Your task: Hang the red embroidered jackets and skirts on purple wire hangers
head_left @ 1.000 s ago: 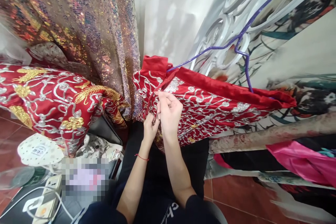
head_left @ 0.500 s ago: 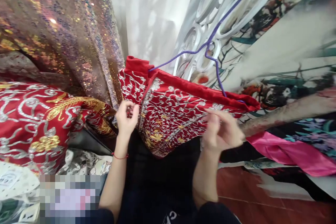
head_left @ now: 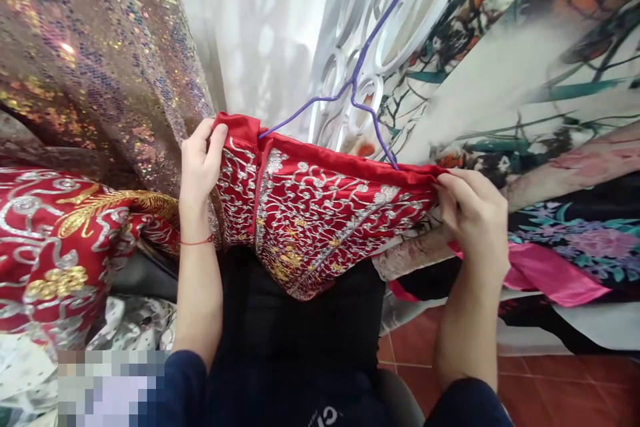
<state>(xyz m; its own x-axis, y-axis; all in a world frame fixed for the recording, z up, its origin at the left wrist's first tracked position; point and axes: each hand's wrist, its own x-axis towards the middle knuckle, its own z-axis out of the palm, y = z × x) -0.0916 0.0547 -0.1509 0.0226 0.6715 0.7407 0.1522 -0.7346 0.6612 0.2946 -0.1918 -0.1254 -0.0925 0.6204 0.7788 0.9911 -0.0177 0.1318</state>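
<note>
A red embroidered skirt (head_left: pixel 320 213), with silver and gold scrollwork and a plain red waistband, is stretched between my hands. My left hand (head_left: pixel 203 153) pinches the waistband's left corner between thumb and fingers. At the opposite end, my right hand (head_left: pixel 467 203) grips the right corner of the same band. A purple wire hanger (head_left: pixel 353 77) rises out of the waistband, its hook tilted up and to the right. The hanger's lower part is hidden inside the fabric.
A second red embroidered garment (head_left: pixel 45 247) lies at the left, under a sequined cloth (head_left: pixel 110 67). White scrolled metalwork (head_left: pixel 345 47) stands behind the hanger. Floral cloth (head_left: pixel 505 73) hangs on the right, above a pink sash (head_left: pixel 555 273). Red tiles (head_left: pixel 420 340) show below.
Both hands have moved outward and up to the waistband's ends and taken hold of them. The view has shifted slightly, so the hanger and surrounding cloths appear farther left.
</note>
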